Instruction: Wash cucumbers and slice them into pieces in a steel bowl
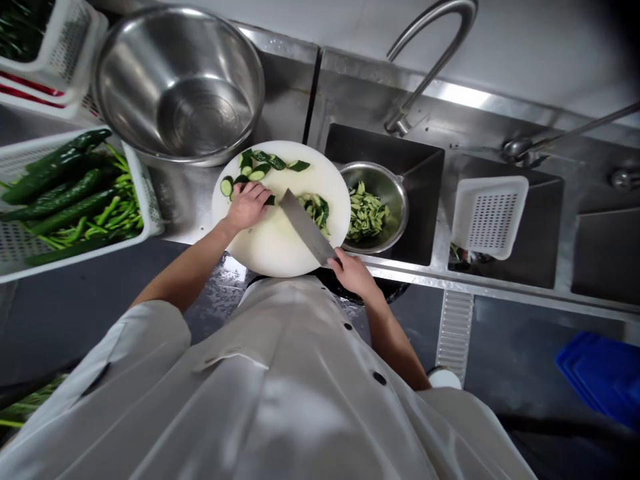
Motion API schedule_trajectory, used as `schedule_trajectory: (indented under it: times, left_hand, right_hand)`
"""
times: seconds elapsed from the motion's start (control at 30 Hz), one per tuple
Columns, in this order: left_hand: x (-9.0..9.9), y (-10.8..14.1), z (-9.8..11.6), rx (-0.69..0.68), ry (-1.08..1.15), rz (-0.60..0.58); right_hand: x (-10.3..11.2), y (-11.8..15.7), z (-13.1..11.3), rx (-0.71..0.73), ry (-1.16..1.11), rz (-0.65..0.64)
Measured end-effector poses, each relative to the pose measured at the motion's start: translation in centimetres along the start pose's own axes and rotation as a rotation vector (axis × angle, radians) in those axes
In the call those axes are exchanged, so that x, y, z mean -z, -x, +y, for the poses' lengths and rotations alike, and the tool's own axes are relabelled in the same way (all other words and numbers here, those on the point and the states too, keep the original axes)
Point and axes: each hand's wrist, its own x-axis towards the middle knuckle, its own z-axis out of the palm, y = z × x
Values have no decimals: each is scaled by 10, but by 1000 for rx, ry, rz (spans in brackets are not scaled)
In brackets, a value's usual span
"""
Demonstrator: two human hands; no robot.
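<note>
My right hand is closed round the handle of a wide cleaver, whose blade stands over a round white cutting board. On the board's left part, my left hand presses down on a cucumber piece, its fingers together beside the blade tip. Thick cucumber chunks lie beyond my left hand. Thin cucumber slices are heaped to the right of the blade. A steel bowl of cut green slices sits right of the board, at the sink.
A large steel basin stands behind the board at left. A white basket of cucumbers and green peppers is at far left. Over the sinks rise a curved faucet and, farther right, a white perforated basket.
</note>
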Motion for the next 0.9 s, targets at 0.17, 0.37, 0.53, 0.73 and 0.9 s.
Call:
schedule_trajectory:
  times: [0.17,0.37,0.53,0.73,0.9]
  left_hand:
    - [-22,25,33,93,29,135]
    - [-60,67,68,34,121,49]
    - [-50,89,58,-158,232,46]
    - [-57,83,57,-179,193,39]
    - [-68,78,74,-89,151,152]
  right_hand:
    - [5,1,-15,-55,68,8]
    - [-1,22,-33,-55,128,-68]
    - [-7,35,-31,-55,147,-110]
    - [-12,33,-34,-36,134,-126]
    - [-10,25,-40,-33,134,-105]
